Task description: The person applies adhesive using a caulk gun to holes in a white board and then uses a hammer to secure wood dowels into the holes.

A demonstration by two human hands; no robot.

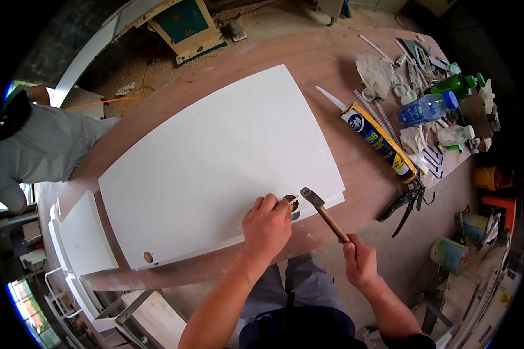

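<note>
A large white panel (215,163) lies flat on a brown workbench (308,52). My left hand (266,224) rests on the panel's near edge, its fingers pinching a small round fitting (291,202) set in a hole. My right hand (360,262) grips the wooden handle of a hammer (323,212), whose metal head hovers just right of the fitting. Another round hole (148,256) shows near the panel's left near corner.
A caulking gun with a sealant tube (384,148) lies right of the panel. Bottles (428,107), rags, gloves and small hardware crowd the bench's far right end. Another person in a grey shirt (41,145) stands at left. More white panels (84,235) are stacked lower left.
</note>
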